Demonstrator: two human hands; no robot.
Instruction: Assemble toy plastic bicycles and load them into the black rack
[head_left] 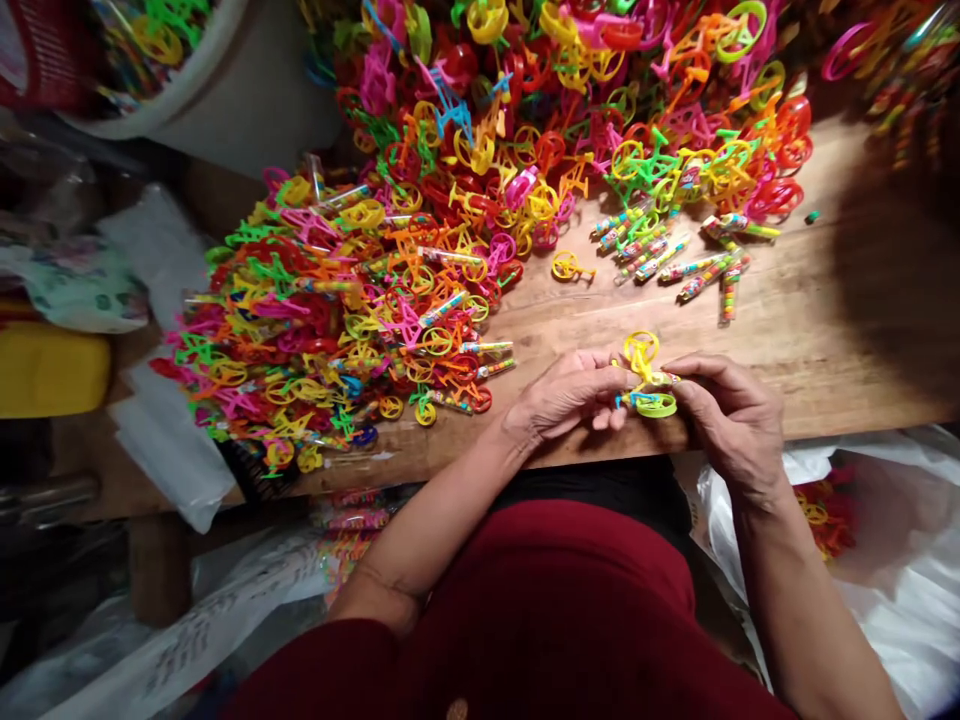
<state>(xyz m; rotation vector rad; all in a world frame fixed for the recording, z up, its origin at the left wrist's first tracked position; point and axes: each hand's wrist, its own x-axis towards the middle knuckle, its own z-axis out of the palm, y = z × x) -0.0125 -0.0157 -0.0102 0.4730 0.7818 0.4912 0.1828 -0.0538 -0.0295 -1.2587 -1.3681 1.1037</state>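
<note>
Near the front edge of the wooden table [555, 310], my left hand [566, 395] is closed around one side of a small plastic toy [642, 372] with a yellow ring on top and a green ring below. On its other side, my right hand [731, 410] pinches the end of a small candy-filled tube [663, 379] that meets the toy. Fingers partly cover both pieces. Beyond my hands lie several loose candy tubes [701, 266] and a single yellow toy piece [571, 267].
A heap of finished-looking colourful toys [337, 320] spreads at the left, and a larger pile of plastic pieces [540, 120] fills the back. A white bucket [247, 100] stands at the back left. Plastic bags [892, 560] hang below the table's front right edge.
</note>
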